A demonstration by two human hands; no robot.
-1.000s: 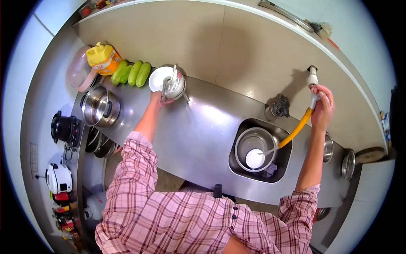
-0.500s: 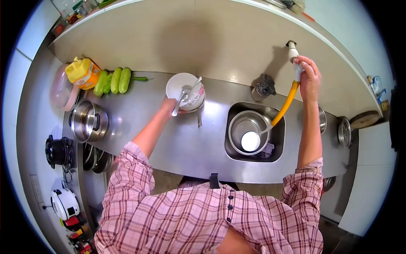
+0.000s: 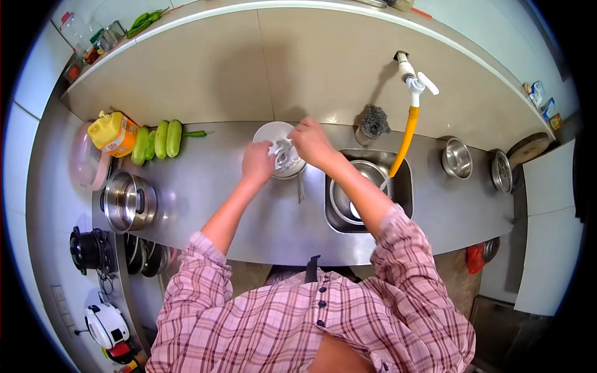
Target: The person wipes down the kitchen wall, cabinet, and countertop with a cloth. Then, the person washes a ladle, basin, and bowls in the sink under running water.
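Hands, left (image 3: 258,163) and right (image 3: 313,144), half-curled, are overlapping a white bowl (image 3: 272,132), upper centre; what they're holding isn't showing clearly.

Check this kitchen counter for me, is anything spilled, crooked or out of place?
I see no clear spill or damage. The one mild oddity is a lone green chilli lying on the counter beside the green gourds, while similar-looking chillies sit together on the shelf above.

1. A pot (image 3: 129,204) stands by the left edge of the counter (image 3: 273,230).
2. Gourds (image 3: 161,139) lie near the back-left corner.
3. Bowls (image 3: 288,166) are left of the sink (image 3: 408,198).
4. A basin (image 3: 344,186) sits in the sink.
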